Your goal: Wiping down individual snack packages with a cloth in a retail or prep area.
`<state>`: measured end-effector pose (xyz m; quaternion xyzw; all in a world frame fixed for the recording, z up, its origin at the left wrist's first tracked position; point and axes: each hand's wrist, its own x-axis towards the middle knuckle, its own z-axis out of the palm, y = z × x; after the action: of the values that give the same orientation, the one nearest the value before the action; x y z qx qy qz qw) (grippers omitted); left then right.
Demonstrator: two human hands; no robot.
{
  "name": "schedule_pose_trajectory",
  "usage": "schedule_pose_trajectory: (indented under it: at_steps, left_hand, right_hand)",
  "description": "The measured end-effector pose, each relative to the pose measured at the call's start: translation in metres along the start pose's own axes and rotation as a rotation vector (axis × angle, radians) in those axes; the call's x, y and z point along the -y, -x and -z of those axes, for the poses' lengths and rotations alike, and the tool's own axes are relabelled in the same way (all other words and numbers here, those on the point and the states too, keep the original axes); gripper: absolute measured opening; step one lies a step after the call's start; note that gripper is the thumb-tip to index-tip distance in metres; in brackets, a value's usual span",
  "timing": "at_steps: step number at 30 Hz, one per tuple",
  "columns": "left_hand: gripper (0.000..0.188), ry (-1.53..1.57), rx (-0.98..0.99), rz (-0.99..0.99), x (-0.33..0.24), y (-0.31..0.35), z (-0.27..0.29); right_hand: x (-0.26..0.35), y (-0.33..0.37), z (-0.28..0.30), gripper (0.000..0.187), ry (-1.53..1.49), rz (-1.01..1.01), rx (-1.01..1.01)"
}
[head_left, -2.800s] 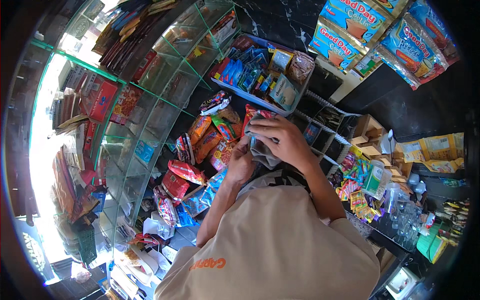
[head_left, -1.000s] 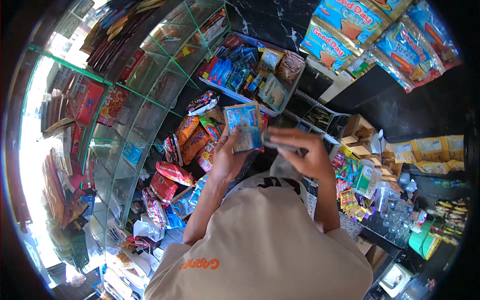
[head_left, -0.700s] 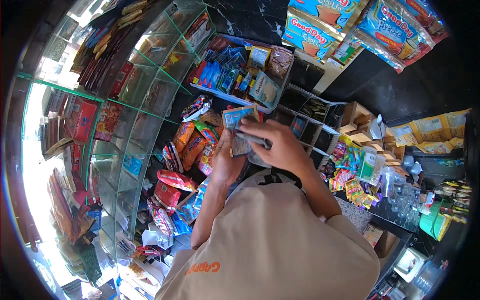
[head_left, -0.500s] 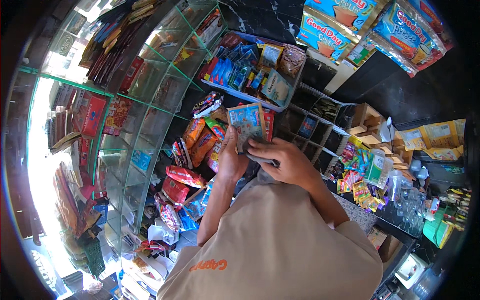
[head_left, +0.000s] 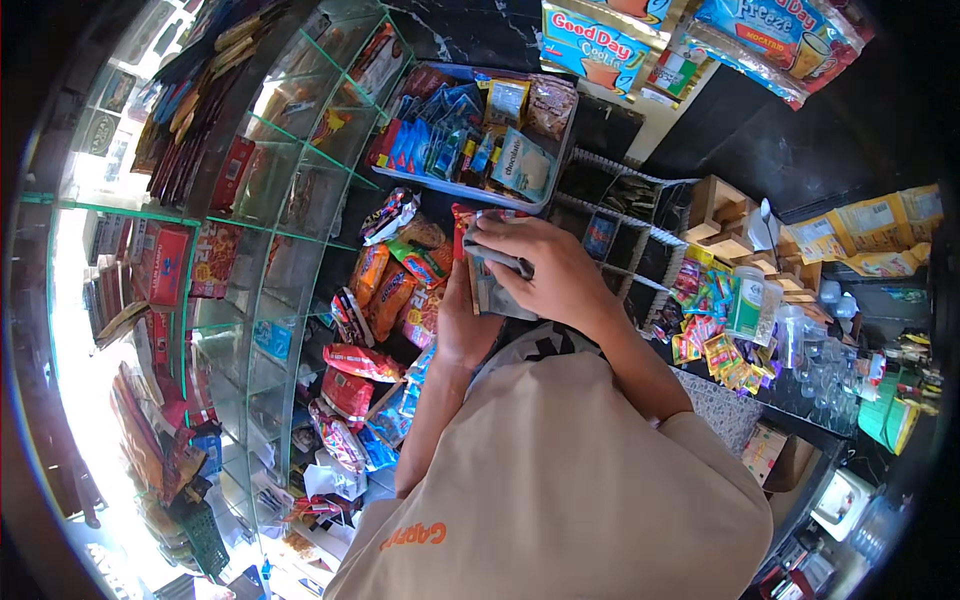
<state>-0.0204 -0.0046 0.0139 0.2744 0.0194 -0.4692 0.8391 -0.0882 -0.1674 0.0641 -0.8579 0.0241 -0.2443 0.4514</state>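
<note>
My left hand (head_left: 468, 328) is closed round a flat sachet (head_left: 493, 297), mostly covered by my hands. A dark grey cloth (head_left: 512, 261) is bunched under the fingers of my right hand (head_left: 560, 268), pressed against the sachet's face. Just beyond them shows the edge of a red packet (head_left: 462, 217); whether it is held too I cannot tell. Left of my left hand lies a heap of snack packets, among them an orange packet (head_left: 390, 303) and a red packet (head_left: 350, 397).
A pale plastic bin (head_left: 470, 186) full of sachets stands beyond my hands. Glass shelving (head_left: 270, 240) rises at the left. To the right are a divided rack (head_left: 630, 262), a wooden stand (head_left: 722, 215), candy packets (head_left: 728, 366) and glasses (head_left: 805, 365). Large sachets (head_left: 595, 50) hang above.
My right hand and the cloth have moved up over the sachet, hiding its upper part, which showed blue with a tan edge before. The whole view has shifted slightly.
</note>
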Motion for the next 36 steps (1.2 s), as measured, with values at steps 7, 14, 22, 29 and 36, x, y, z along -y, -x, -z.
schedule_pose_trajectory:
  at_steps: [7, 14, 22, 29, 36]
  left_hand:
    - [0.052, -0.120, -0.111, -0.021, -0.009, -0.005, 0.000]
    - [0.063, -0.102, -0.082, -0.017, -0.027, -0.012, 0.005]
    - [0.058, -0.102, -0.005, -0.014, -0.029, -0.015, 0.019]
    - [0.045, -0.102, -0.132, -0.142, -0.020, -0.014, 0.019]
    - [0.039, -0.130, -0.134, -0.050, -0.026, -0.005, 0.001]
  right_hand:
    - [-0.002, 0.014, -0.016, 0.038, 0.112, -0.029, 0.127]
    - [0.003, 0.027, -0.019, 0.041, 0.048, 0.022, 0.311]
    - [-0.004, 0.032, -0.020, 0.042, -0.041, 0.068, 0.346]
    - [-0.020, 0.039, 0.016, 0.045, -0.103, 0.054, 0.360]
    - [-0.026, 0.039, 0.055, 0.039, -0.020, -0.116, 0.393]
